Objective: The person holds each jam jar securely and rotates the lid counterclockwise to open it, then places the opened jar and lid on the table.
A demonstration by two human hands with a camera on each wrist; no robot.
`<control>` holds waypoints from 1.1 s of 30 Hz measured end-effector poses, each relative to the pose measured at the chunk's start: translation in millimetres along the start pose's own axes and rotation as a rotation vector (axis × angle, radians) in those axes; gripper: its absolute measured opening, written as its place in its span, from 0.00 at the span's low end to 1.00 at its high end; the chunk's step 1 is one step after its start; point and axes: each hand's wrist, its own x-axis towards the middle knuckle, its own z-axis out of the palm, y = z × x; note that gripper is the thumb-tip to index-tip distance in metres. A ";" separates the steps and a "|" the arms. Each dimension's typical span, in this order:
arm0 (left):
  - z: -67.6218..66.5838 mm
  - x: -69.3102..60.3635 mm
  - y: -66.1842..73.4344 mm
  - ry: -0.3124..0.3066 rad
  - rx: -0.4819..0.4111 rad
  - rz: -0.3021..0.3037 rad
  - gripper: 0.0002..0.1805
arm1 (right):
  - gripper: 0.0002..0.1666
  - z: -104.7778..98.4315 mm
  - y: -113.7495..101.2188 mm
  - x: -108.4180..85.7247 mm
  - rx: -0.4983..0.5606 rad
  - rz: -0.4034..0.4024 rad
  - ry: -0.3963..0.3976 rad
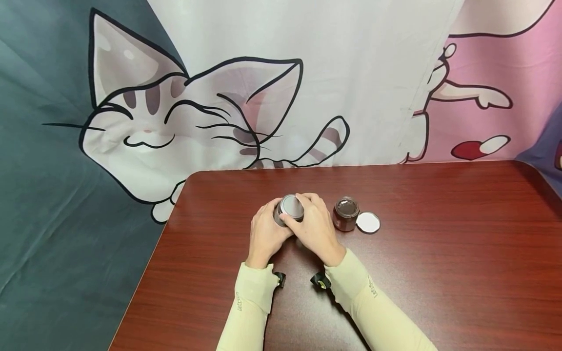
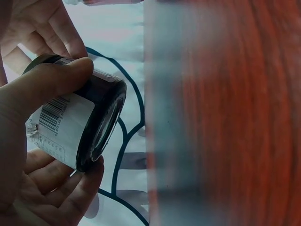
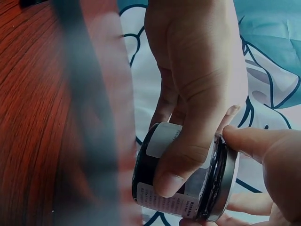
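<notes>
Raised above the table, a dark glass jar with white labels is between my two hands. Its silver lid faces up toward the head view. My left hand grips the jar's body; in the left wrist view, its thumb lies across the side above a barcode label. At the lid's edge, my right hand holds on with thumb and fingers. The right wrist view shows that hand around the lid and the left thumb pressed on the label.
Right of my hands, a second dark jar stands uncovered on the reddish-brown table. Beside it lies a round lid, white face up. A cloth printed with a cartoon cat hangs behind the table's far edge.
</notes>
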 end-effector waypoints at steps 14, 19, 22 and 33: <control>-0.1 0.5 -0.1 0.007 0.014 -0.002 0.39 | 0.36 0.4 -2.0 -0.7 -0.019 0.002 -0.021; -1.3 0.9 0.1 0.001 0.002 -0.002 0.38 | 0.35 0.1 -1.3 -0.4 -0.015 -0.008 -0.016; -1.5 1.0 -0.6 -0.003 -0.007 -0.004 0.38 | 0.35 -0.3 -1.1 -0.5 -0.018 -0.012 -0.018; -2.1 0.6 -2.2 -0.008 -0.006 0.001 0.38 | 0.36 -1.2 -1.8 -1.1 -0.027 -0.034 -0.032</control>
